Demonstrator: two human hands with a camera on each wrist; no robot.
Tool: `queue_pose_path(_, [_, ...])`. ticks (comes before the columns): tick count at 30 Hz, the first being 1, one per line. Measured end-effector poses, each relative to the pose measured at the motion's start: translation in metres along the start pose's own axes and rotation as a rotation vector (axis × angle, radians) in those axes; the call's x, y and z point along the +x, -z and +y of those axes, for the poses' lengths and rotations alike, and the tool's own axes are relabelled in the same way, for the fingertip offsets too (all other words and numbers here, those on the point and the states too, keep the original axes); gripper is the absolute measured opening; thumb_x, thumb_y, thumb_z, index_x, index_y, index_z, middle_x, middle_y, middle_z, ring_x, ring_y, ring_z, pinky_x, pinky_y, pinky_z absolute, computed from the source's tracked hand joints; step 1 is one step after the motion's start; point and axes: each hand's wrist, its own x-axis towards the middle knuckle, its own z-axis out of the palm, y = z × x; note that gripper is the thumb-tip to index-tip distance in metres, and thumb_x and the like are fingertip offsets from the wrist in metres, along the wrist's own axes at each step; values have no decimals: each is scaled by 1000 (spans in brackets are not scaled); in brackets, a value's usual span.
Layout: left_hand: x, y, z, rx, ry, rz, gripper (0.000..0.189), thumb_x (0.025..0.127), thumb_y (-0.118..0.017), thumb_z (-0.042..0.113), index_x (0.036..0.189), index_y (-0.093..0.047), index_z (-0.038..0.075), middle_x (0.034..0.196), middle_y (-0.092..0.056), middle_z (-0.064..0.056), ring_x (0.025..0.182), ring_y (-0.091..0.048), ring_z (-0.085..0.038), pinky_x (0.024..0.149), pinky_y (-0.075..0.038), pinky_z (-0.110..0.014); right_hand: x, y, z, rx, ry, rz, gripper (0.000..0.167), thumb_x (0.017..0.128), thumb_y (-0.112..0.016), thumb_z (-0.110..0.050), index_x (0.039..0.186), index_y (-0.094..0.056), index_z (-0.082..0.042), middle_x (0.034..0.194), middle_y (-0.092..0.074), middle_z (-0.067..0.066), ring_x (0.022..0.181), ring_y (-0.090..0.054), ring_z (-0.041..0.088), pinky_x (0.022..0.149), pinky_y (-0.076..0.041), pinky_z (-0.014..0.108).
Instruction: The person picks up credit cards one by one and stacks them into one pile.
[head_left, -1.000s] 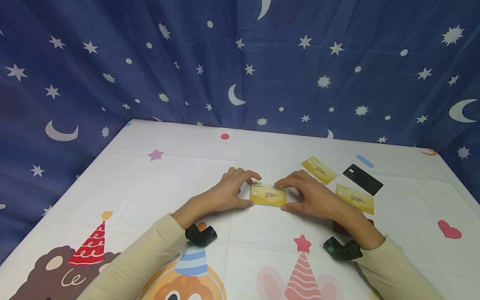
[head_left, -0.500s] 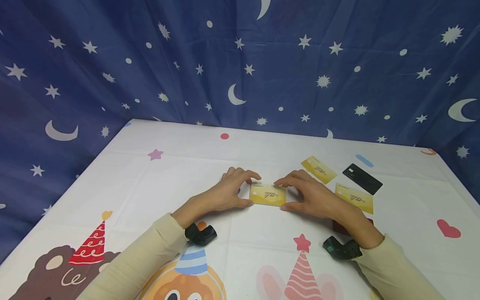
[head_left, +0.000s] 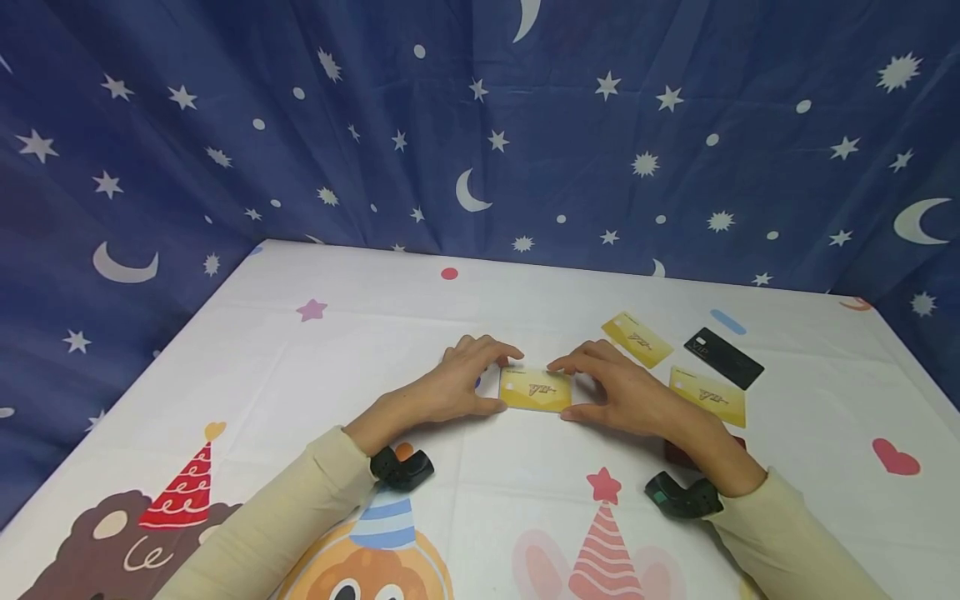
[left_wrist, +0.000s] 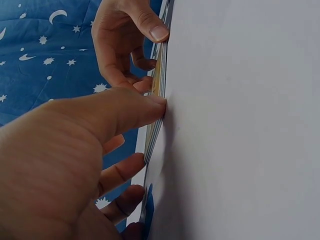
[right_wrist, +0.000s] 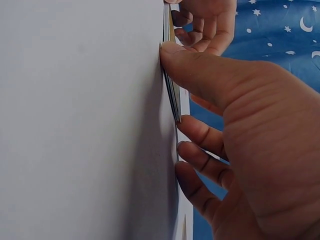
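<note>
A thin stack of cards, a gold one with a logo on top, lies on the white tablecloth between both hands. My left hand holds its left end, thumb at the near corner and index finger at the far edge. At the right end, my right hand holds it the same way. Seen edge-on in the left wrist view, several layers of the stack show between thumb and fingers. The right wrist view also shows the layered edge right at the thumb tip.
To the right lie two more gold cards, one farther back and one nearer, with a black VIP card beside them. A dark red card is partly hidden under the right forearm. A blue starry curtain rises behind the table.
</note>
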Motion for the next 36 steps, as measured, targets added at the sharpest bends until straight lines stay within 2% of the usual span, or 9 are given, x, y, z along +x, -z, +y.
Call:
queue_pose_path(25, [0, 0, 1, -5, 28, -11, 63, 79, -78, 18, 134, -48, 18, 116, -51, 0, 109, -38, -18, 89, -30, -39, -1, 3, -2, -6, -18, -13, 60, 75, -81, -38, 129, -58, -24, 121, -53, -3, 107, -47, 16, 84, -46, 38])
queue_pose_path(31, [1, 2, 2, -17, 13, -8, 64, 78, -79, 21, 135, -48, 18, 116, -51, -1, 111, -39, -18, 93, -30, -40, -2, 7, -2, -21, -38, -1, 61, 76, -80, -40, 130, -57, -22, 120, -55, -3, 108, -49, 16, 86, -46, 40])
queue_pose_path(36, [6, 4, 6, -29, -10, 10, 64, 78, -79, 20, 134, -48, 15, 117, -53, -4, 112, -41, -20, 94, -30, -42, -2, 15, 0, -6, -53, 32, 61, 76, -81, -36, 130, -57, -20, 118, -57, 0, 111, -49, 20, 92, -44, 46])
